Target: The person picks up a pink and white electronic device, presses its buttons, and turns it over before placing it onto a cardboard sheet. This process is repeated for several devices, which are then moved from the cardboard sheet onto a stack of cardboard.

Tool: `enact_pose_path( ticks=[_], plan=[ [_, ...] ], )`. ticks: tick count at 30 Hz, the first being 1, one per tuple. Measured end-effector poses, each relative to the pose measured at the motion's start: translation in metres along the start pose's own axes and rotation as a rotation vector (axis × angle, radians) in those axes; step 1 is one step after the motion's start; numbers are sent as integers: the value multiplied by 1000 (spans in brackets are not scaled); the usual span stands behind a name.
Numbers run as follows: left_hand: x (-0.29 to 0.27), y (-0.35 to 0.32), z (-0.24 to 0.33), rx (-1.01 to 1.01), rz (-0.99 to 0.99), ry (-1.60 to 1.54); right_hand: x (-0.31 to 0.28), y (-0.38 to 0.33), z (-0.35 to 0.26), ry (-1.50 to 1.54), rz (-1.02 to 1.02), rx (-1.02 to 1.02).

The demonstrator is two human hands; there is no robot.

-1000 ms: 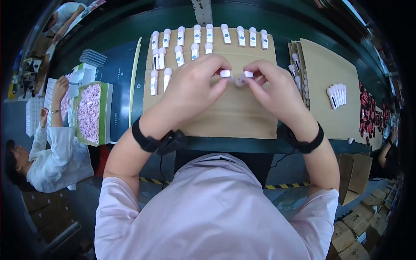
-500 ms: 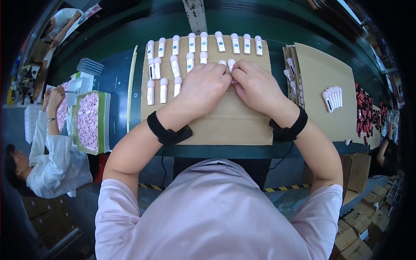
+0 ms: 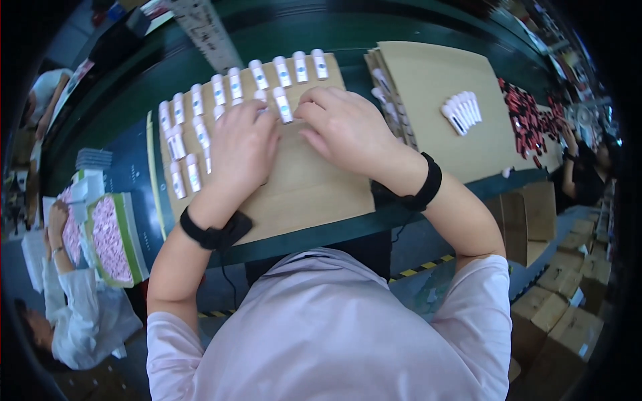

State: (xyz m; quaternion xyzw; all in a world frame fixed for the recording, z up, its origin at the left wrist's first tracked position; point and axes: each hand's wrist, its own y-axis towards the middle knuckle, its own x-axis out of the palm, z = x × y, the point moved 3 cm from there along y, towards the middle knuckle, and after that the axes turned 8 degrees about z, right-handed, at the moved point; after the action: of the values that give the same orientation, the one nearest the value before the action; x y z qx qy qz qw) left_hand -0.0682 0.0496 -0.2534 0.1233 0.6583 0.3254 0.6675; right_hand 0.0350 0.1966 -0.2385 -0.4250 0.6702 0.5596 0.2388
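Note:
Small white stick-shaped devices with pale pink rounded caps (image 3: 282, 105) lie in rows on a cardboard sheet (image 3: 314, 187); many show a blue round spot. My left hand (image 3: 242, 144) is over the middle of the rows, its fingers bent down and partly hidden beside one device. It covers part of the rows, and I cannot see whether it holds anything. My right hand (image 3: 344, 127) hovers just right of the last device in the second row. Its thumb and forefinger are apart, with nothing visible between them. Dark bands circle both wrists.
To the right, stacked cardboard (image 3: 438, 80) carries a fanned group of similar devices (image 3: 461, 110). Red and black small parts (image 3: 525, 120) are piled beyond it. On the left stands a green-edged box of pink pieces (image 3: 110, 237), near a person in white. Another person sits far right.
The view has turned and shifted, so the table appears tilted and farther left. My hands, together at one device before, have separated; the right hand's fingers have opened.

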Motion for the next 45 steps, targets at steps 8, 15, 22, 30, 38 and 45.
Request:
enact_pose_path(
  ticks=[8, 15, 22, 30, 38, 45],
  plan=[
    [-50, -23, 29, -174, -46, -409, -83, -64, 75, -183, 17, 403],
    [-65, -46, 35, -276, 22, -526, -113, -129, 130, -388, 30, 673],
    [-61, -52, 39, -335, 20, -604, -111, -128, 116, -389, 17, 748],
    [-66, -46, 53, -265, -5, -738, -94, -91, 12, 436, -58, 778],
    [-72, -43, 63, -198, 64, -779, -52, -70, -66, 845, 30, 483],
    [-73, -63, 51, -279, 103, -870, -30, -77, -76, 747, 229, 335]
  ],
)
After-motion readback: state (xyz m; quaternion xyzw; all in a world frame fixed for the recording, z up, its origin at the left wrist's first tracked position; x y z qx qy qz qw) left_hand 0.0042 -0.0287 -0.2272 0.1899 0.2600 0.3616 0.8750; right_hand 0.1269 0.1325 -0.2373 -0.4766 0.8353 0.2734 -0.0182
